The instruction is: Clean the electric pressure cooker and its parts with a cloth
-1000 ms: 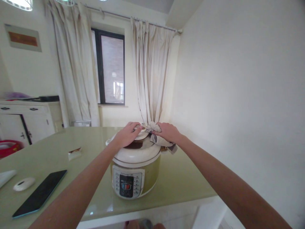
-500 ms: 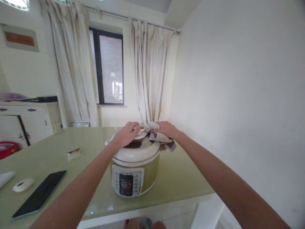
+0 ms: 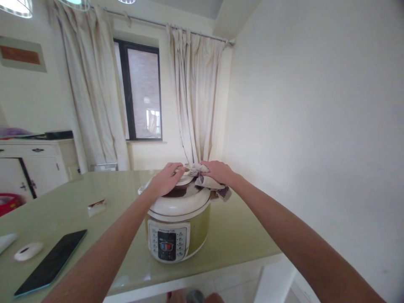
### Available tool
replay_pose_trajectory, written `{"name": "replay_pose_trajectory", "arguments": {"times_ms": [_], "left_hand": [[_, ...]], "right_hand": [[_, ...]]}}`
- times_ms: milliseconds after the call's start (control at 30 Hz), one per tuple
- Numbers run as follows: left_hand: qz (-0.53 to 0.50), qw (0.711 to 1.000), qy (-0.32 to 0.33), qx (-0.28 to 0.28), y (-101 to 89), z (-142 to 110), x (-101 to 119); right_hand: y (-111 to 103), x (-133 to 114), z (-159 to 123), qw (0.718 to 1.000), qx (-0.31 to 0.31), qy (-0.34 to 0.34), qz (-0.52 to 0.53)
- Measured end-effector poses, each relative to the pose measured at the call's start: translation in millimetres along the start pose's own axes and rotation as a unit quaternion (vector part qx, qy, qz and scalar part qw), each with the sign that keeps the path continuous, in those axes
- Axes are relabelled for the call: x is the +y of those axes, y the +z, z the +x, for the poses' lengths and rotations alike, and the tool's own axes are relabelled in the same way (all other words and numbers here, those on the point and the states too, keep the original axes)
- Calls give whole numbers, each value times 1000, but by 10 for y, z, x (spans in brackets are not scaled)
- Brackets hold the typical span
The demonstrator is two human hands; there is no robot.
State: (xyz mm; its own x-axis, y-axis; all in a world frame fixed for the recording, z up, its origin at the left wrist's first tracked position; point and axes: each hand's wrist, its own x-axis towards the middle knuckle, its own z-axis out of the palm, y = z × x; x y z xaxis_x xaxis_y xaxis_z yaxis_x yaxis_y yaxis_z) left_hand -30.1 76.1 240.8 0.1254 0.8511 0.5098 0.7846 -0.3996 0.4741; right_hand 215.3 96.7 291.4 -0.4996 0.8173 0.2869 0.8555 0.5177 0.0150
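Shifting slightly inward since the earlier frame, the right hand (image 3: 217, 171) is gripping one cloth (image 3: 208, 183) at the lid (image 3: 180, 205) of one cooker (image 3: 200, 233) standing on the desk (image 3: 241, 240). The left hand (image 3: 166, 180) is resting on the lid's top, its fingers hiding whether it is gripping. One phone (image 3: 52, 261), one white oval object (image 3: 33, 251) and one packet (image 3: 97, 209) are lying leftward, another white object (image 3: 6, 241) being cut off at the view's edge.

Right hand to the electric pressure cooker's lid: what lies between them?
A bunched beige-grey cloth lies between the right hand and the lid, as the head view shows.
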Motion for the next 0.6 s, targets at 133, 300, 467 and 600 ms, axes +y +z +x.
{"name": "replay_pose_trajectory", "arguments": {"times_ms": [133, 300, 467, 600], "left_hand": [[-3, 1000, 5, 5, 9, -2, -2], [-4, 1000, 14, 10, 21, 0, -25], [6, 1000, 3, 10, 4, -7, 14], [4, 1000, 11, 11, 3, -1, 5]], "right_hand": [[-55, -155, -113, 995, 19, -46, -87], [-195, -290, -257, 987, -5, -154, -41], [-220, -246, -18, 996, -60, -21, -55], [-247, -542, -208, 986, 4, -89, -143]]}}
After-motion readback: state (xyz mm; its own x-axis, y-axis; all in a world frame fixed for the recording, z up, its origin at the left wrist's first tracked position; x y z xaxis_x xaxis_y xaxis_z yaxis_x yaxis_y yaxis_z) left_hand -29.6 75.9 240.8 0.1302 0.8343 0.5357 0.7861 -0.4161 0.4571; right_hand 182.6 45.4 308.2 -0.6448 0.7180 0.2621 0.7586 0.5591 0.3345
